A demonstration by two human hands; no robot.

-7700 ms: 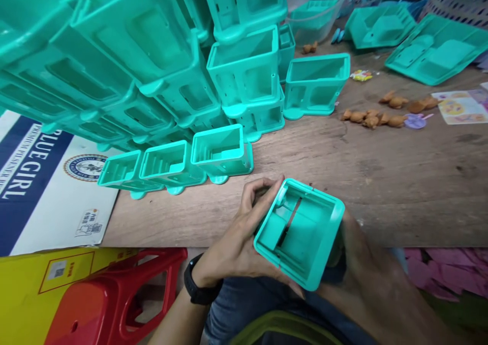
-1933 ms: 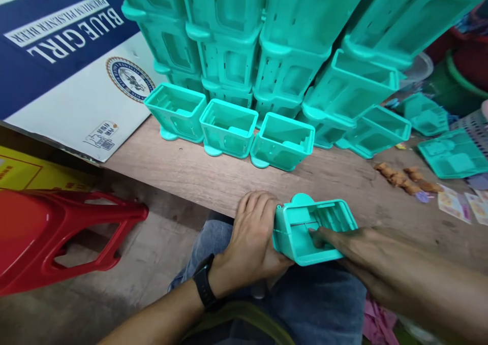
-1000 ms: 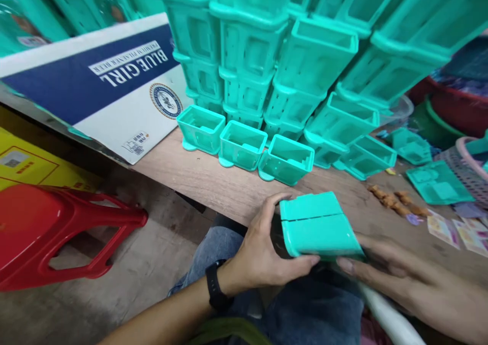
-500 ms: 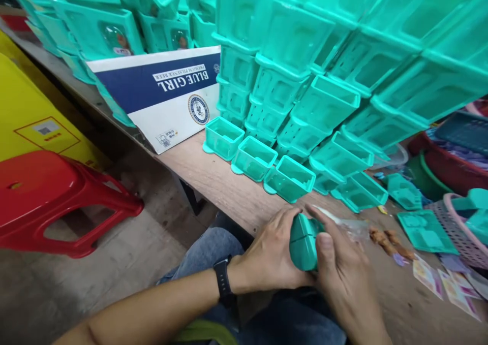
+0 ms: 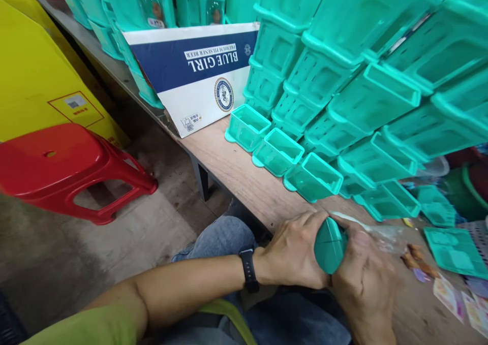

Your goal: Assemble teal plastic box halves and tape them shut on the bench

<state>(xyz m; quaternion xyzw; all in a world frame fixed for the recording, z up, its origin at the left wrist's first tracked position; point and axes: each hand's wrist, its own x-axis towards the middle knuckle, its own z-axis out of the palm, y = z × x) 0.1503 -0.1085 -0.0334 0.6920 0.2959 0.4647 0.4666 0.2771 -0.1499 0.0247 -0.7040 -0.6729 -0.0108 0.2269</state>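
Observation:
Between my two hands, above my lap at the table's edge, is a green plastic piece with a rounded end (image 5: pixel 330 246); a thin line crosses its face. My left hand (image 5: pixel 295 251), with a black watch on the wrist, wraps round its left side. Closed against its right side is my right hand (image 5: pixel 366 269). My palms and fingers hide most of the piece. Just beyond them stand several small open green boxes (image 5: pixel 314 177) in a row. To the right of my right hand lie a clear plastic bag (image 5: pixel 387 236) and brown figures (image 5: pixel 419 258).
Tall stacks of green boxes (image 5: pixel 343 25) rise at the back. A white and blue carton (image 5: pixel 206 81) leans at the table's left edge. On the floor stands a red stool (image 5: pixel 57 157) before a yellow sheet (image 5: pixel 34 65). Printed cards (image 5: pixel 448 294) and a flat green part (image 5: pixel 453 248) lie right.
The view has swung to the right and down, with the scene shifting accordingly. The green piece has turned slightly in my hands, and my right thumb has moved over its upper right side.

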